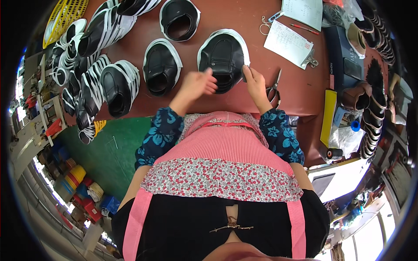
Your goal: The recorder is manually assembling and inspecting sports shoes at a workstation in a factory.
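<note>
A stack of black shoe uppers (222,51) with white edging lies in front of me on the reddish-brown table (196,13). My right hand (257,85) pinches the right edge of this stack, near its heel opening; how many layers it grips is hidden. My left hand (199,85) is at the stack's lower left, its fingers loosely bent and nothing visible in them. Left of that hand rests another black shoe upper (160,65), also edged in white. Scissors (274,89) lie just right of my right hand.
More black uppers (179,21) stand farther back, and overlapping rows (117,89) fill the left side. A clipboard with paper (287,43) and a red pen (305,29) lie at the back right. A dark blue shoebox (346,56) stands on the right, by a yellow basket's opposite side.
</note>
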Tool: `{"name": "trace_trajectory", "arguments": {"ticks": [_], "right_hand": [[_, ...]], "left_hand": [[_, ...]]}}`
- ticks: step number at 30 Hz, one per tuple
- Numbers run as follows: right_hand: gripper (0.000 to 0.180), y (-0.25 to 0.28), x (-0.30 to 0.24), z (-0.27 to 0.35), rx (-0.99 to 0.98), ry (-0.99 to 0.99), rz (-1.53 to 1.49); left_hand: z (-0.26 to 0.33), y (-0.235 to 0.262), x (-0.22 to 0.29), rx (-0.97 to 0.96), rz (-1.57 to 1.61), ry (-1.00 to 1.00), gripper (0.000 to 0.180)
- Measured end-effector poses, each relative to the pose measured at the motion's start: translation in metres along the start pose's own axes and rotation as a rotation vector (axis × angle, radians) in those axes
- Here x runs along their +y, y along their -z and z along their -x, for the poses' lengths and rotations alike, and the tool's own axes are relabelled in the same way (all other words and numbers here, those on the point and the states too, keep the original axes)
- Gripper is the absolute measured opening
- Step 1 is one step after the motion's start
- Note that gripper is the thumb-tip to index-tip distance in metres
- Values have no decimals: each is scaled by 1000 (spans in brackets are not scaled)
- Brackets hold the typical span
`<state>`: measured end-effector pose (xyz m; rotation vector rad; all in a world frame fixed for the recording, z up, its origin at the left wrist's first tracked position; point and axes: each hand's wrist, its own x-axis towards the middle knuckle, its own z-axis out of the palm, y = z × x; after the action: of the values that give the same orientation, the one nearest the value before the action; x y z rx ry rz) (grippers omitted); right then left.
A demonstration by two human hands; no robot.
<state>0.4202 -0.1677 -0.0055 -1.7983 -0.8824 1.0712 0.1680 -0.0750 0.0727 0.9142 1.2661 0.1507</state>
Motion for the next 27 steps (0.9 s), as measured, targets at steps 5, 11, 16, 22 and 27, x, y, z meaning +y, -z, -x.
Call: {"name": "trace_trajectory", "arguments": {"ticks": [5,11,16,22,27], "right_hand": [[42,-29,-2,11,-22,149,364],[42,-19,-20,33,-2,301,477],[36,-35,1,62,-44,364,668],[36,-48,-86,19,-25,499,570],[39,-51,-61,12,-125,610,1008]], "left_hand": [[-54,-46,-48,33,665,-103,60],[-49,-45,-40,48,534,18,63],[-53,-48,-48,57,439,56,74],[-66,-46,-63,20,594,3,70],[-67,-42,-60,35,600,-17,64]]}}
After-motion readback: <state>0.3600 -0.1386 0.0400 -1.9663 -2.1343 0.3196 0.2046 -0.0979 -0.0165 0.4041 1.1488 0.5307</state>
